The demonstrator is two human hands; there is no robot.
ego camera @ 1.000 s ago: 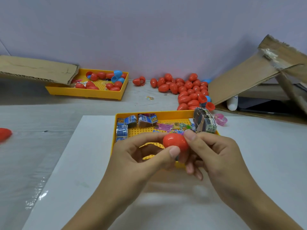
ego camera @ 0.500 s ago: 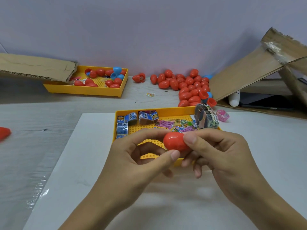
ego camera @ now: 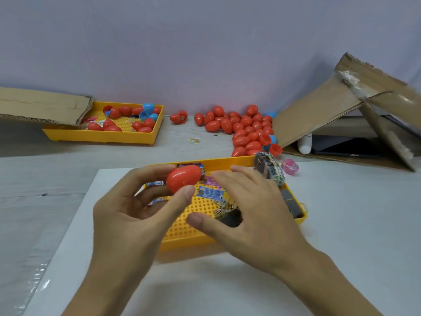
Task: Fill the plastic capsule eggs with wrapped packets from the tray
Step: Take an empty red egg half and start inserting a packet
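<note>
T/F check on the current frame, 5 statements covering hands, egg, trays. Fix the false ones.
1. The left hand holds a closed red egg. True.
2. The right hand also grips that egg. False: it is off the egg, fingers spread over the near tray.
3. The near tray holds wrapped packets. True.
4. The far tray holds only blue eggs. False: mostly red eggs, with a few blue pieces.
5. The loose pile of eggs by the wall sits inside a tray. False: it lies directly on the table surface, beside the cardboard.
</note>
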